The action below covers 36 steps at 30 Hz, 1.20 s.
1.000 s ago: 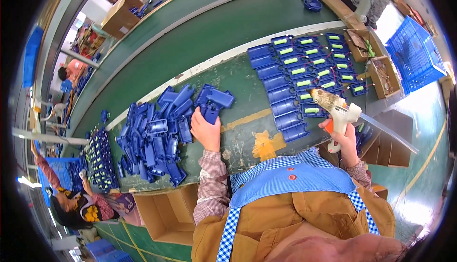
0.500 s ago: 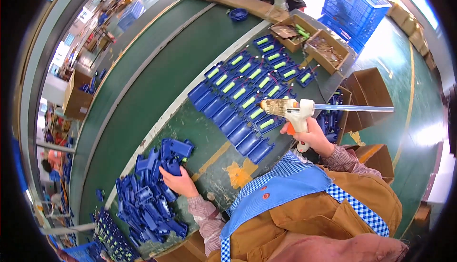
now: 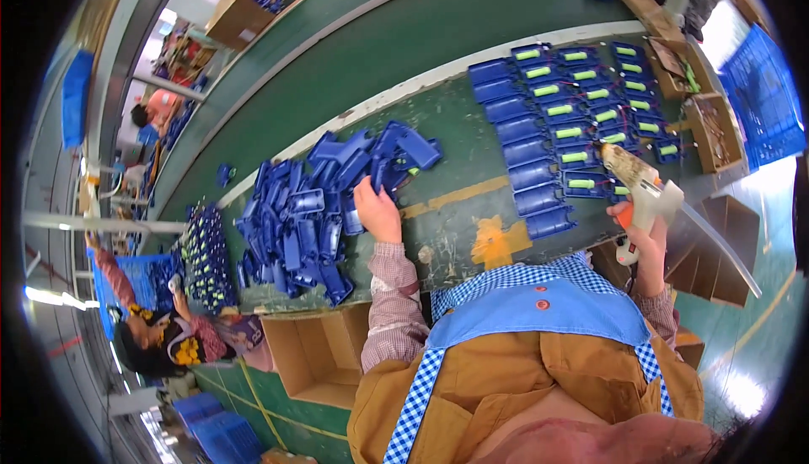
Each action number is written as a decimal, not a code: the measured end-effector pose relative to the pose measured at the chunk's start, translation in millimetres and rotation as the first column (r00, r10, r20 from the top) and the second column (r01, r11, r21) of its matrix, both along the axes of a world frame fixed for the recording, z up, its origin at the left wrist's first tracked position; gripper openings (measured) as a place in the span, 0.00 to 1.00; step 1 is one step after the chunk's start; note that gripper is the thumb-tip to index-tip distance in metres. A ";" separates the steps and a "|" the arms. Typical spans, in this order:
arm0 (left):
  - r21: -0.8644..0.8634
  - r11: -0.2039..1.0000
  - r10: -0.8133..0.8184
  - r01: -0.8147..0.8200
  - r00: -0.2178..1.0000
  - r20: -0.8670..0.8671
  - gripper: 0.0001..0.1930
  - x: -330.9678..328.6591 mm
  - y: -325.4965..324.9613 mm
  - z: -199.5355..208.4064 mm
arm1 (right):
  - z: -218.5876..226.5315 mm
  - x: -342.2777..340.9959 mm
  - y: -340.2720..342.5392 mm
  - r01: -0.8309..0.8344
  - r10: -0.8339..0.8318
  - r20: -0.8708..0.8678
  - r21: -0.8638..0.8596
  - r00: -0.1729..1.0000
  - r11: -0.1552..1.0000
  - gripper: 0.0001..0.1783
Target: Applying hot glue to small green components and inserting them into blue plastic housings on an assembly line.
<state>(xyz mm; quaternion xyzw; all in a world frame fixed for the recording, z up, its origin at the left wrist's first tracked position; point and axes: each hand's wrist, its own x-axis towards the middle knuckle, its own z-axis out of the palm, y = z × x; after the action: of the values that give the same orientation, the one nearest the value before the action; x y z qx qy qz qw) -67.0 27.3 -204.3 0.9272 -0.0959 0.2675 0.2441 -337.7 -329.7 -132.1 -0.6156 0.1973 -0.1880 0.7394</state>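
Note:
My right hand (image 3: 647, 243) is closed round the handle of a white hot glue gun (image 3: 661, 203). Its browned nozzle points up and left over the rows of shells, and a long clear glue stick (image 3: 723, 249) juts from its back. Below it lie blue plastic shells holding light-green cylindrical batteries (image 3: 570, 133) with thin wires. A column of bare blue shells (image 3: 533, 176) runs along their left side. My left hand (image 3: 378, 213) is at the right edge of a heaped pile of blue shells (image 3: 295, 224). Its fingers are closed on a blue plastic shell (image 3: 383, 172), partly hidden by the hand.
Small cardboard boxes (image 3: 715, 134) stand at the bench's right end, beside a blue crate (image 3: 763, 97). A conveyor belt (image 3: 404, 42) runs along the far side. At the left, another person (image 3: 160, 342) works by more shells (image 3: 206, 257). An open carton (image 3: 316, 354) sits below the bench edge.
The view has swung left, bringing the other person into sight. The glue gun's nozzle now tilts up and left over the battery shells. My left hand stays at the pile, its fingers on a shell.

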 end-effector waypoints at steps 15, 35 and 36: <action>-0.254 0.944 -0.221 0.209 0.975 -0.016 0.12 -22.1 -41.4 49.3 | 7.1 11.2 7.6 -0.030 0.030 0.028 -0.002 0.999 1.000 0.29; -0.104 0.970 -0.240 0.220 0.938 -0.250 0.12 29.7 -57.4 20.0 | -3.2 12.0 5.6 -0.023 0.023 0.016 0.045 1.000 0.999 0.29; -0.138 0.951 -0.303 0.275 0.915 -0.268 0.12 27.6 -60.7 23.1 | -4.5 12.5 4.9 -0.025 0.025 0.005 0.046 1.000 0.999 0.29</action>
<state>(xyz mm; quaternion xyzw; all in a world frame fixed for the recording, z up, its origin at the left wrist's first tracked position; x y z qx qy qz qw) -39.4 -33.4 -181.1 0.9185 -0.1825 0.0962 0.3373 -325.2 -324.8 -136.6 -0.6006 0.1922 -0.1754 0.7560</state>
